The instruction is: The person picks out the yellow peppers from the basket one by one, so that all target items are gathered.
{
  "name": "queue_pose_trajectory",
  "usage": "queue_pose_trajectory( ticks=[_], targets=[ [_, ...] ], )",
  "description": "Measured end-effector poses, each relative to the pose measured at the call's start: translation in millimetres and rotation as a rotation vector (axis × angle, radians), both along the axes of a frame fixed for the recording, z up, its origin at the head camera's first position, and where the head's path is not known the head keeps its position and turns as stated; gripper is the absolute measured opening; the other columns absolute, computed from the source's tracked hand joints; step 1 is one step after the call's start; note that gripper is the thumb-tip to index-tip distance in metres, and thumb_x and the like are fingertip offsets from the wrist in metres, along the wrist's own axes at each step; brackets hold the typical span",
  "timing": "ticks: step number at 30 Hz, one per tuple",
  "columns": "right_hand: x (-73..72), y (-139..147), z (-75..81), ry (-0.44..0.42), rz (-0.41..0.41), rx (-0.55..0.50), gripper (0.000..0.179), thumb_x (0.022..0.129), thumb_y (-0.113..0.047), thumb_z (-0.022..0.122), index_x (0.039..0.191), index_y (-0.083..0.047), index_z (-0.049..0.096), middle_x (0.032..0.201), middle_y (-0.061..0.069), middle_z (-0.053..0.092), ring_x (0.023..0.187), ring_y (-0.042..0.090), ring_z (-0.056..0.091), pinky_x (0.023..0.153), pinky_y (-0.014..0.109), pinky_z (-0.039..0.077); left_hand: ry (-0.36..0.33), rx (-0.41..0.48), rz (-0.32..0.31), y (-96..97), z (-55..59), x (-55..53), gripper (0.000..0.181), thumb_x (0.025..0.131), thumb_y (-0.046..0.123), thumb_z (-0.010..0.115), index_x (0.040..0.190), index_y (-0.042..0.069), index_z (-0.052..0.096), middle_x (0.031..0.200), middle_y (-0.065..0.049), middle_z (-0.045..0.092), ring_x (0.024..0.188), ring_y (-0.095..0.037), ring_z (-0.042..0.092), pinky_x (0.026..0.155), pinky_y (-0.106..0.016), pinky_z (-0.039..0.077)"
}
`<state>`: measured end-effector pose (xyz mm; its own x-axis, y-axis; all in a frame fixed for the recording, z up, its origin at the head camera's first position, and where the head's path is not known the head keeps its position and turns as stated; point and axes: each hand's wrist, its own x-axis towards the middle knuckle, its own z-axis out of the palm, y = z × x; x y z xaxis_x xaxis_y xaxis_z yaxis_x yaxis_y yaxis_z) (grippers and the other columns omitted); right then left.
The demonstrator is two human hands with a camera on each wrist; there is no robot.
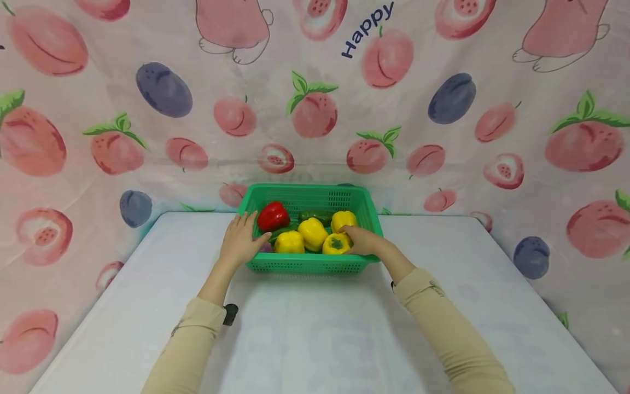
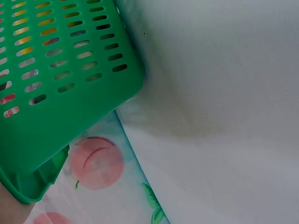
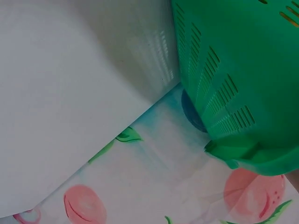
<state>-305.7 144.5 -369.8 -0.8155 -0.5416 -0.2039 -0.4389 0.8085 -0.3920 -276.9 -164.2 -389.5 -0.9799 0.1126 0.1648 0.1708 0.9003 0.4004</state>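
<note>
A green plastic basket (image 1: 305,264) stands on the table with vegetables in it. My left hand (image 1: 240,239) lies over its left rim, fingers stretched out and thumb pointing inward. Reaching over the right rim, my right hand (image 1: 363,241) has its fingers and thumb around the upper right of the front yellow bell pepper (image 1: 337,244), whose green stem faces up. Other yellow bell peppers (image 1: 312,232) lie beside it, with a red bell pepper (image 1: 273,217) at the back left. Both wrist views show the perforated basket wall (image 2: 56,100); the fingers are hidden there.
A dark green, long vegetable (image 1: 316,217) lies at the basket's back. Something purple (image 1: 266,247) shows partly under the left thumb. The white table (image 1: 305,339) extends on both sides, and a fruit-print cloth (image 1: 206,126) hangs behind it.
</note>
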Motion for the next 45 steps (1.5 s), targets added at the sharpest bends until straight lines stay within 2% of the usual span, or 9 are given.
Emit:
queue_pose_trajectory(
  ticks=[4,9,21,32,40,45],
  targets=[
    [-1.6,-1,1.6,0.008,-0.008,-0.013,0.058,0.088,-0.018,0.066,0.134,0.008,0.042,0.135,0.024,0.049,0.125,0.037,0.047,0.108,0.047,0.038,0.0,0.004,0.004,-1.5,2.2,-0.6,0.073,0.095,0.043,0.048,0.147,-0.002,0.024,0.15,-0.03,0.025,0.141,-0.047,0.015,0.117,-0.056,0.011],
    [-2.9,-2,-0.5,0.061,0.016,-0.043,0.059,0.086,-0.021,0.068,0.132,0.009,0.045,0.133,0.023,0.052,0.122,0.037,0.05,0.105,0.046,0.04,-0.001,0.014,0.01,-3.8,4.1,-1.3,0.073,0.095,0.042,0.049,0.147,-0.002,0.024,0.15,-0.031,0.024,0.141,-0.047,0.014,0.117,-0.055,0.011],
    [-1.0,5,-6.5,0.152,-0.007,-0.101,0.063,0.084,-0.025,0.071,0.13,0.011,0.046,0.129,0.025,0.054,0.116,0.037,0.053,0.101,0.047,0.044,-0.003,0.043,0.007,0.6,-0.3,-4.0,0.074,0.095,0.042,0.05,0.148,-0.001,0.022,0.151,-0.03,0.022,0.142,-0.046,0.013,0.117,-0.056,0.01],
    [2.4,10,-3.3,0.149,-0.048,-0.13,0.071,0.082,-0.028,0.072,0.134,0.01,0.041,0.136,0.026,0.048,0.123,0.039,0.048,0.105,0.049,0.04,0.002,0.049,0.01,2.4,-0.7,-3.0,0.074,0.094,0.042,0.05,0.148,-0.001,0.021,0.152,-0.03,0.02,0.142,-0.047,0.014,0.117,-0.055,0.01],
    [3.9,12,0.7,0.142,-0.088,-0.215,0.075,0.082,-0.028,0.072,0.138,0.008,0.038,0.139,0.027,0.044,0.126,0.039,0.045,0.106,0.05,0.039,-0.029,0.019,0.017,2.0,1.1,-2.7,0.069,0.094,0.044,0.049,0.147,0.004,0.028,0.154,-0.03,0.009,0.143,-0.047,0.0,0.115,-0.06,0.011],
    [9.0,14,2.3,0.153,-0.115,-0.27,0.076,0.082,-0.028,0.072,0.14,0.006,0.036,0.142,0.026,0.041,0.128,0.04,0.043,0.107,0.052,0.038,-0.042,0.001,0.017,0.2,-0.3,-0.1,0.068,0.095,0.045,0.047,0.146,0.004,0.032,0.154,-0.031,0.009,0.143,-0.047,-0.001,0.116,-0.059,0.01]
  ],
)
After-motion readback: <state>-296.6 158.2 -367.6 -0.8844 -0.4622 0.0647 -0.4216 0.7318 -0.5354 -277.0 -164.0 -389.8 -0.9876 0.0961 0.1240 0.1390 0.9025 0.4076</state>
